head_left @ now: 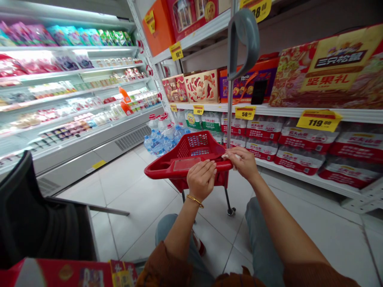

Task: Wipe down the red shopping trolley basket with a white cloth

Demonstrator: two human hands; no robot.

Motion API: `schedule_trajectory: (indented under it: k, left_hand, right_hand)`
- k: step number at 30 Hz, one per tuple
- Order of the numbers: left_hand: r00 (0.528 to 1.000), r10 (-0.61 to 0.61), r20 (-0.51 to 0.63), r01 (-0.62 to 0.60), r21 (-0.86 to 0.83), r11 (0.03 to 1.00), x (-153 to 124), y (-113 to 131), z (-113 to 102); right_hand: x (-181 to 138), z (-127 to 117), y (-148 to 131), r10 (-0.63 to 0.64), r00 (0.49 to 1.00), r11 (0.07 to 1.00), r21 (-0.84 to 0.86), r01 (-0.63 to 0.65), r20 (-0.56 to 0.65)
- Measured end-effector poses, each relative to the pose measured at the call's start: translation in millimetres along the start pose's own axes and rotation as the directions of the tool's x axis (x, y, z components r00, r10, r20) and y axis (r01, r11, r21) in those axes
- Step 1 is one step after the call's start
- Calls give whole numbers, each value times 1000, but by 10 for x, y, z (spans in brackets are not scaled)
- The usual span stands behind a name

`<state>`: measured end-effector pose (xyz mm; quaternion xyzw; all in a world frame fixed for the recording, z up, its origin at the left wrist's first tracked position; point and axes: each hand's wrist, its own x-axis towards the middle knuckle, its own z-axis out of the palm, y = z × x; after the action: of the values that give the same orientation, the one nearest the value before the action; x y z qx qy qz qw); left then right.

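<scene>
A red plastic shopping basket (167, 169) on small wheels stands on the tiled floor in front of me, tilted toward me. Its grey pull handle (243, 38) rises on a metal pole at its right side. My left hand (201, 178) is closed over the basket's near rim, by a flat red flap. My right hand (243, 160) is closed at the right end of the rim beside the pole, pinching something small and pale that I cannot make out. A gold bangle sits on my left wrist. My knees in blue jeans show below.
An open chiller (68, 99) with packaged goods runs along the left. Shelves on the right carry gift boxes (329, 67) above and shrink-wrapped water packs (302, 139) below. Loose water bottles (158, 137) stand behind the basket. A dark cart (36, 223) and red boxes (68, 273) sit at lower left.
</scene>
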<state>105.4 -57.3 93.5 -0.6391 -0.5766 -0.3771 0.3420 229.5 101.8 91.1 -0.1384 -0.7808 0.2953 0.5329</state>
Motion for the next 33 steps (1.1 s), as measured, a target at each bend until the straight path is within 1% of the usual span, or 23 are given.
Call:
schedule_trajectory:
  k: [3, 6, 13, 17, 22, 26, 29, 31, 33]
  left_hand:
    - [1000, -2, 4, 2, -9, 1000, 3, 0, -4]
    - [1000, -3, 3, 3, -8, 1000, 6, 2, -8]
    - [1000, 24, 2, -24, -5, 1000, 18, -45, -25]
    - [1000, 25, 14, -25, -33, 999, 14, -90, -64]
    - [999, -15, 34, 17, -64, 998, -6, -116, -103]
    - [998, -50, 44, 53, -70, 996, -20, -104, -102]
    - [997, -77, 31, 78, -41, 996, -26, -74, -84]
    - [996, -83, 30, 84, -21, 996, -27, -49, -69]
    - [996, -80, 41, 81, -7, 997, -27, -24, -55]
  right_hand:
    - [35, -22, 48, 44, 998, 997, 65, -47, 36]
    - [43, -24, 80, 81, 996, 992, 96, -83, 28]
    - [37, -15, 56, 110, 993, 983, 146, -115, 37]
    - [16, 3, -9, 109, 994, 986, 123, -112, 34]
    - [-41, 34, -66, 84, 997, 992, 94, -83, -1]
    - [-82, 52, -94, 78, 996, 995, 62, -75, -45]
    - [-117, 74, -180, 65, 992, 998, -7, -66, -107]
    - [-155, 114, -297, 23, 987, 996, -78, -36, -159]
    - [-209, 182, -442, -58, 982, 987, -160, 29, -179]
